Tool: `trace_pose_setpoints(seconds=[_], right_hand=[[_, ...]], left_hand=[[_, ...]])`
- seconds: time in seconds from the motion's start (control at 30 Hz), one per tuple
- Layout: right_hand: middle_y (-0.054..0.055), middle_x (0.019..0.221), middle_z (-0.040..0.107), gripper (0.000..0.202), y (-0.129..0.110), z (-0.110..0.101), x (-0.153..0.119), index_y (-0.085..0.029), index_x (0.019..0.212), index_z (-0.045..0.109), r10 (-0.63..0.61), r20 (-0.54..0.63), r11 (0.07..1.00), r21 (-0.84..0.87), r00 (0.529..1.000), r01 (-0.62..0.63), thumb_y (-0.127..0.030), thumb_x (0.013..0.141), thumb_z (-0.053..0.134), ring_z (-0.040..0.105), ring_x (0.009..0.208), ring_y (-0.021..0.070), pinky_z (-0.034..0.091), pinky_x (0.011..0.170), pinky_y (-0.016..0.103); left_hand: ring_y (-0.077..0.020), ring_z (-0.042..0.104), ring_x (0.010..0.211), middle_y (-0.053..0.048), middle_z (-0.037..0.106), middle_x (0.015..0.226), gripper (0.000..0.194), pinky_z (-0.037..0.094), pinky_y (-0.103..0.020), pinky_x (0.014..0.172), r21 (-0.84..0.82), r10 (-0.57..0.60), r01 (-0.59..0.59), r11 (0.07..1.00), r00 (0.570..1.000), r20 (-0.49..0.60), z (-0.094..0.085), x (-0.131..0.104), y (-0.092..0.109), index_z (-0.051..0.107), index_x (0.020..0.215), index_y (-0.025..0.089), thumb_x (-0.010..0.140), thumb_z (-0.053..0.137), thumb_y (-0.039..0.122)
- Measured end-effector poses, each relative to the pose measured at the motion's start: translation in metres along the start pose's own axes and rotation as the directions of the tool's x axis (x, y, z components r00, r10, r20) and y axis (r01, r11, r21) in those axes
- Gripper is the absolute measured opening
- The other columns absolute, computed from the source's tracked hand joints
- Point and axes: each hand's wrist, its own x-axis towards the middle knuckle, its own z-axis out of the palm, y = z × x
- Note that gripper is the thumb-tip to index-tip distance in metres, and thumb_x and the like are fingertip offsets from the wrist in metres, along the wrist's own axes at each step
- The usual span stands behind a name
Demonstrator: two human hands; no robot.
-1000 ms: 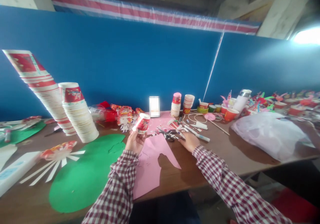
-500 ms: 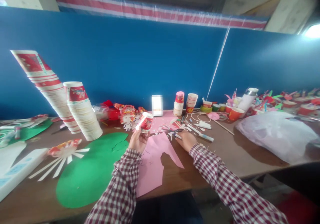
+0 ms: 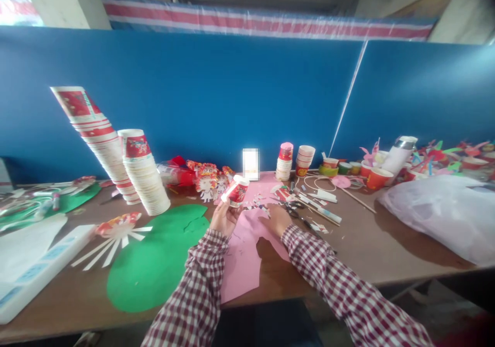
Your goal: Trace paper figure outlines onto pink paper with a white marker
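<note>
My left hand [image 3: 225, 218] is closed around a red and white paper cup [image 3: 238, 191], which is held tilted above the table. Under and beside it spreads a cut sheet of pink paper [image 3: 242, 269], with a large notch in its right side. At the sheet's upper right edge, my right hand [image 3: 276, 221] has its fingers closed on the pink paper, which curves up there; the fingertips are partly hidden. Just right of that hand lie dark-handled scissors [image 3: 294, 211]. Paper scraps [image 3: 257, 201] are scattered beyond the hands.
Two tall stacks of paper cups [image 3: 149, 182] lean at left, behind green paper [image 3: 162, 264]. A paper cutout with white strips [image 3: 118, 233] lies nearby. Markers [image 3: 327, 214] and a white plastic bag [image 3: 436, 218] are at right. A blue panel [image 3: 232, 89] stands behind the table.
My right hand has shifted left from the markers and scissors onto the pink paper, whose upper edge now bends. My left hand still holds the cup. The view has turned slightly left.
</note>
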Motion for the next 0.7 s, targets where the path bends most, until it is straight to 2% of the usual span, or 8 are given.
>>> trace_pose_setpoints(seconds=[0.07, 0.2, 0.4, 0.5, 0.7], right_hand=[[0.013, 0.096, 0.064, 0.044, -0.004, 0.005, 0.005, -0.013, 0.107, 0.055, 0.045, 0.015, 0.999, 0.015, 0.999, -0.045, -0.037, 0.072, 0.065, 0.061, 0.087, 0.0254, 0.043, 0.071, 0.031], [0.006, 0.081, 0.065, 0.042, -0.002, 0.008, 0.008, -0.016, 0.103, 0.053, 0.091, 0.036, 0.994, 0.052, 0.995, -0.093, -0.038, 0.07, 0.066, 0.061, 0.073, 0.0205, 0.041, 0.063, 0.028], [0.004, 0.076, 0.065, 0.014, 0.004, 0.003, 0.013, -0.017, 0.082, 0.06, 0.059, 0.043, 0.994, 0.086, 0.997, -0.062, -0.029, 0.074, 0.06, 0.06, 0.072, 0.0183, 0.041, 0.065, 0.026], [0.006, 0.079, 0.066, 0.011, 0.01, -0.004, 0.024, -0.017, 0.08, 0.062, 0.069, 0.011, 0.993, 0.091, 0.998, -0.069, -0.025, 0.075, 0.057, 0.061, 0.076, 0.0201, 0.042, 0.066, 0.027], [0.01, 0.085, 0.066, 0.022, 0.033, -0.025, 0.046, -0.015, 0.092, 0.063, 0.139, -0.13, 0.986, 0.113, 0.982, -0.124, -0.029, 0.078, 0.054, 0.061, 0.085, 0.0257, 0.042, 0.072, 0.031]], left_hand=[[-0.0111, 0.065, 0.067, -0.002, 0.069, 0.077, 0.015, 0.056, -0.026, 0.072, 0.006, -0.008, 0.008, 1.0, 1.0, 0.007, 0.0, -0.001, -0.001, 0.06, 0.088, 0.016, 0.076, 0.068, 0.022], [-0.0117, 0.065, 0.068, -0.002, 0.069, 0.078, 0.019, 0.056, -0.028, 0.074, -0.001, -0.017, 0.017, 1.0, 1.0, 0.006, 0.001, -0.001, -0.002, 0.061, 0.089, 0.016, 0.074, 0.07, 0.023], [-0.0107, 0.065, 0.069, -0.001, 0.068, 0.078, 0.019, 0.056, -0.028, 0.074, -0.015, -0.024, 0.024, 1.0, 1.0, 0.011, 0.001, -0.001, -0.001, 0.061, 0.088, 0.016, 0.073, 0.071, 0.023], [-0.0109, 0.065, 0.07, -0.002, 0.069, 0.081, 0.02, 0.056, -0.027, 0.072, -0.006, -0.028, 0.028, 1.0, 0.999, 0.017, 0.001, -0.001, -0.001, 0.061, 0.089, 0.017, 0.073, 0.071, 0.023], [-0.0116, 0.065, 0.072, -0.002, 0.068, 0.082, 0.022, 0.056, -0.027, 0.071, 0.04, -0.032, 0.031, 0.999, 0.999, 0.023, 0.0, -0.001, -0.003, 0.061, 0.088, 0.016, 0.07, 0.072, 0.022]])
